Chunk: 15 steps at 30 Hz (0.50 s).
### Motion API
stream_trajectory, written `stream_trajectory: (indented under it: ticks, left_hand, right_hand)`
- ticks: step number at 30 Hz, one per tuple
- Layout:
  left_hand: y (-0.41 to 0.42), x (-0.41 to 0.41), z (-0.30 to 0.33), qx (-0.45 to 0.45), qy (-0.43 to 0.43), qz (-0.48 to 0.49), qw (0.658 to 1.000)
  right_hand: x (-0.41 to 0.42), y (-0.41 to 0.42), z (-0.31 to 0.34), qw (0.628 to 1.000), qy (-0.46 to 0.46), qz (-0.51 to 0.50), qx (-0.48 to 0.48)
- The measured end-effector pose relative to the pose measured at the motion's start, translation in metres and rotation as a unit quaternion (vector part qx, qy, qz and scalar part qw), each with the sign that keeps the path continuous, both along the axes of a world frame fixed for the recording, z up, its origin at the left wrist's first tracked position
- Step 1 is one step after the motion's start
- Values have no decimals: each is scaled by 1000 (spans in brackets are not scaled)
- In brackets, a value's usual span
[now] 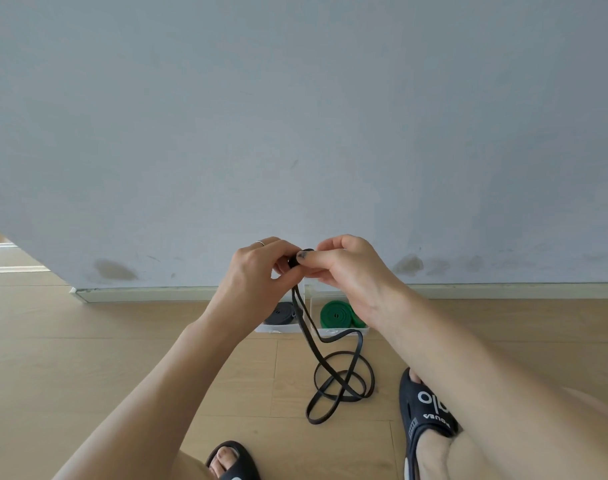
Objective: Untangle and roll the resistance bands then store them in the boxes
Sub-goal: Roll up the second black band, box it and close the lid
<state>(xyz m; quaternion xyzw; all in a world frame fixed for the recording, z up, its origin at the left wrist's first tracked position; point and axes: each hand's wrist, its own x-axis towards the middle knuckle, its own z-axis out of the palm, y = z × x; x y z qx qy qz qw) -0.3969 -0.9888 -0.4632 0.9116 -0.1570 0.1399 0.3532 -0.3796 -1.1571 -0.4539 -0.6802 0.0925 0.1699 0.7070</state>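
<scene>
Black band [333, 379], a long flat strip of matte rubber, hangs from both hands down to the wooden floor [122, 341], where its loose length lies in several overlapping loops just in front of two boxes. Its upper end is wound into a small tight roll held at about chest height in front of a pale blue-grey wall [295, 116]. The left hand [257, 268] curls round that roll from one side, and the right hand [344, 268] pinches it from the other, thumb on top, so each grip is closed on the band. A thin ring [260, 242] sits on one finger of the left hand.

Two strands of the band run down side by side from the hands, passing in front of the gap between the boxes. The left box [275, 329] is white and holds a dark grey rolled band [282, 313], a thick disc of coiled layers. The right box [344, 331], also shallow with pale, partly see-through walls, holds a green rolled band [335, 313], wound the same way with a small slit at its centre. Both boxes stand against the skirting board.

Black moulded slippers [427, 410] with white lettering show on the person's feet, near the loops on the smooth plank floor.
</scene>
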Motion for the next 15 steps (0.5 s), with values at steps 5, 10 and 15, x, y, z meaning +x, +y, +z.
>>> stream_trajectory:
  ticks: [5,10,15]
  left_hand:
    - [2,-1,1,47,8,-32,998]
    - [5,-4,4,35,2,-24,999]
    - [9,-8,14,-129,110,3,986]
  right_hand:
    - [1,-2,-3,1000,-1,17,-6]
    - [-1,-4,1,998,-6,55,-5]
    - [8,-6,0,996,43,38,71]
